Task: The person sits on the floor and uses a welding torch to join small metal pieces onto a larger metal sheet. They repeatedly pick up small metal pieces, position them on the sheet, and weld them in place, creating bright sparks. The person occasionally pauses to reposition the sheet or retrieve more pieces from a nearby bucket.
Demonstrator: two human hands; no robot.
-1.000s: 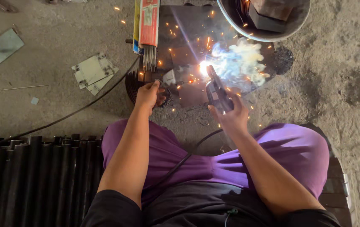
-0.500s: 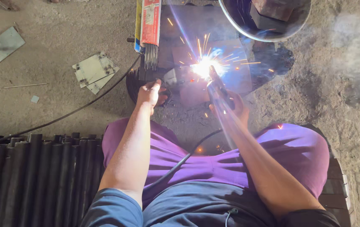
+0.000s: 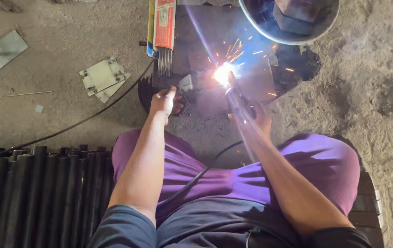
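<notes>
- Your right hand is clenched round the electrode holder; arc burns at the rod tip on the metal workpiece, on the floor ahead of your knees.
- Left hand: fingers grip the workpiece's near edge. Keep them clear of sparks.
- Best practice: short arc, steady travel.

The floor is showing as rough, matt concrete, dusty and pitted; the plates lying on it are looking like dull, flat sheet metal; the pipes are looking like dark, smooth metal with a faint sheen; the rods are sticking out grey and matt from a glossy carton; the cable is looking like black, smooth rubber; the shorts are appearing as soft purple cloth; the holder in the right hand is looking dark and worn.
</notes>
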